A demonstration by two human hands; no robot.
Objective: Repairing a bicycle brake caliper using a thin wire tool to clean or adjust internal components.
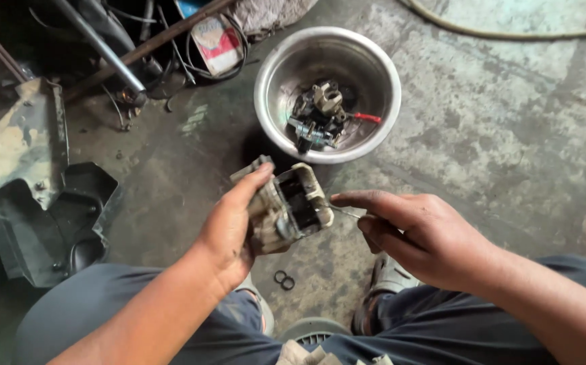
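The left hand (229, 233) grips a grimy grey metal caliper-like housing (287, 209) above the concrete floor (482, 122). The right hand (411, 233) pinches a thin metal pick (344, 212) at its opening (apparently mid-cleaning), which calls for steady, careful probing.

A repair workshop: stained concrete floor (496, 135), greasy parts in a steel bowl (276, 64).

Small red-and-white rectangular packet (216, 42) among clutter on floor, top left.
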